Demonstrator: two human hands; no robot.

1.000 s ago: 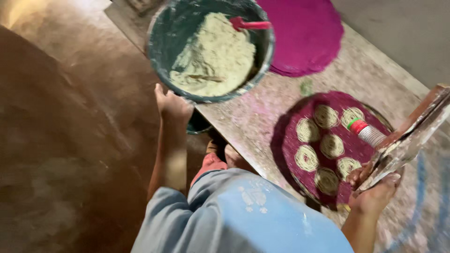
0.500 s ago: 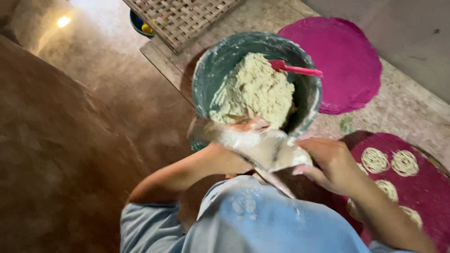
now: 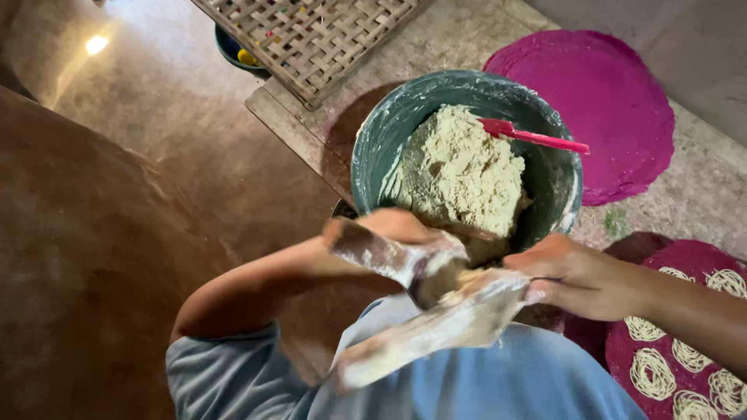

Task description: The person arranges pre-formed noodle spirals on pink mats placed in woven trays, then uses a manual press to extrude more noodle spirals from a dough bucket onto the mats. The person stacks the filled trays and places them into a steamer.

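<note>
1. The left hand (image 3: pixel 393 233) and right hand (image 3: pixel 572 272), fingers clamped, hold a flour-dusted wooden press (image 3: pixel 432 299) over the lap.
2. Just beyond them on the bench (image 3: pixel 436 43) stands a teal bucket (image 3: pixel 373 155) of pale dough (image 3: pixel 459 171) with a red spatula (image 3: pixel 533 136) stuck in.

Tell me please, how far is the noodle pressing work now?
Done: several noodle coils lie on the purple mat. In hand: left hand and right hand hold the flour-dusted wooden press open. Left: much dough remains in the bowl, and a second mat lies bare.
</note>
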